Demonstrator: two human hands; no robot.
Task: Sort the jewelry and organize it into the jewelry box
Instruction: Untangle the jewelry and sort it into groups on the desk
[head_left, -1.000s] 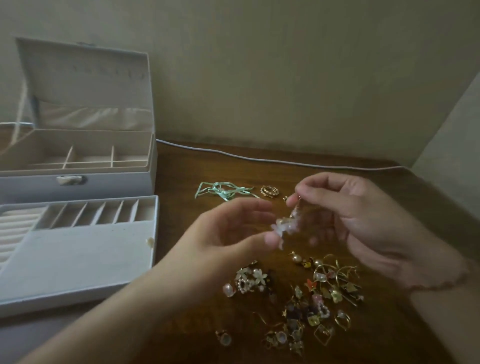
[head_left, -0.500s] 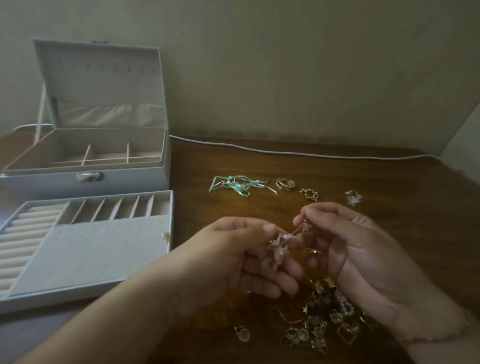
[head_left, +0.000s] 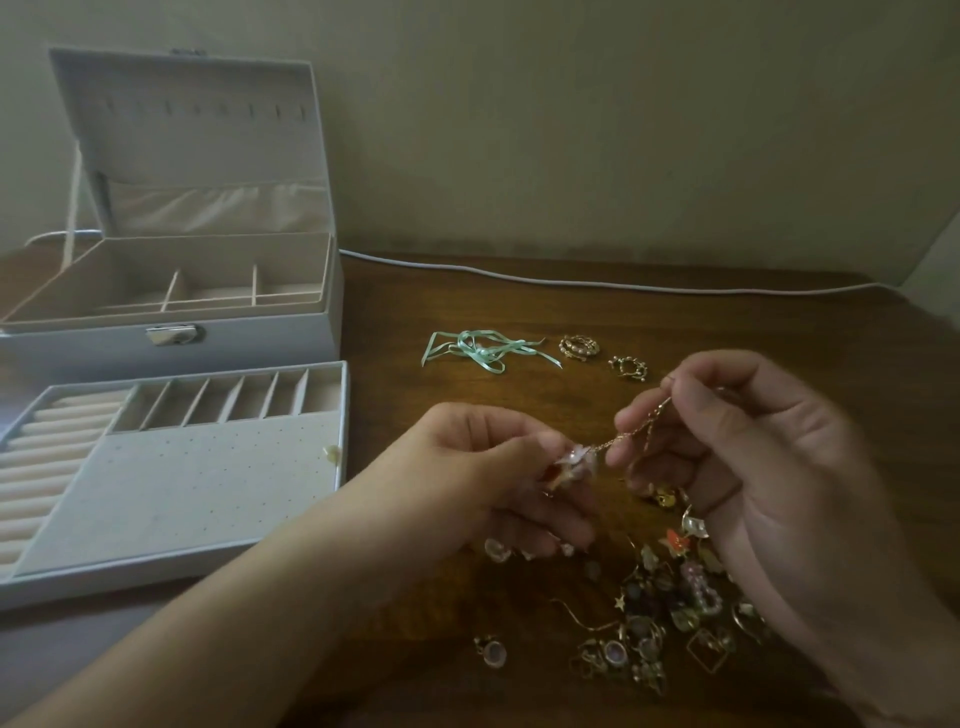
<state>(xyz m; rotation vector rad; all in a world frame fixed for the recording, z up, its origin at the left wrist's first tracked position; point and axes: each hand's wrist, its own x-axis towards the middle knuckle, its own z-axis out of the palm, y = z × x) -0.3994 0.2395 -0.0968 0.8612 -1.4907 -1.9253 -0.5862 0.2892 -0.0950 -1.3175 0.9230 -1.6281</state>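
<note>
At mid-frame the left hand (head_left: 498, 467) pinches a pale flower charm (head_left: 574, 462) while the right hand (head_left: 748, 457) pinches its thin gold chain (head_left: 631, 434) stretched between them, above the jewelry pile (head_left: 660, 613) at lower right. The open jewelry box (head_left: 171, 291) stands upper left, its removable tray (head_left: 171, 467) just before it, edge beside the left wrist. Bare wooden table (head_left: 727, 322) lies behind the hands, near a mint ribbon (head_left: 483, 351) and two gold rings (head_left: 579, 347).

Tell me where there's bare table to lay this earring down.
Bare wood lies between the tray and the left hand, below the ribbon, and right of the gold hoops. The jewelry pile near the right hand is crowded.
</note>
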